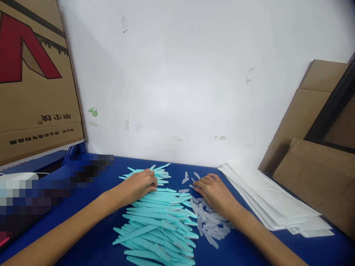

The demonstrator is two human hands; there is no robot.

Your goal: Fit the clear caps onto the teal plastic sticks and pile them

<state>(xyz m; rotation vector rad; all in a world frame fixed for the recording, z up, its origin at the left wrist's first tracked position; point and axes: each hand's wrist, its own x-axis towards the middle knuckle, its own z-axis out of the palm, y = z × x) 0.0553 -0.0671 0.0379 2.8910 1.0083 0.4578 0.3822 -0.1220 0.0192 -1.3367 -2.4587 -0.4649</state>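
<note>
Here, a blue tabletop (105, 244), smooth and matte, pushed against a white wall (194, 74) marked with scraps of torn tape.

Across the middle, a loose heap of turquoise plastic sticks (158, 225): flat, slim, tapered to a point at one end, lying crisscrossed and overlapping. Just beside it on the right, a smaller scatter of clear caps (209, 225), frosted and translucent, short and pointed (a few strays lying apart nearer the wall).

Left hand (138, 186) palm down on the far end of the turquoise heap, fingers curled loosely and pressing on the sticks; impossible to tell whether any single stick is pinched. Right hand (215, 194) palm down over the far end of the clear caps, fingers stretched almost flat, fingertips touching one or two caps near the top of the scatter; nothing visibly gripped. Both forearms bare, reaching in from the lower edge.

Right of the right hand, a stack of flat white plastic bags (271, 203), glossy, edges fanned slightly. Behind that, brown cardboard sheets (313, 177) leaning against the wall, plain and matte. At far left, a large cardboard box (36, 92) with red and black print, contents not visible.
</note>
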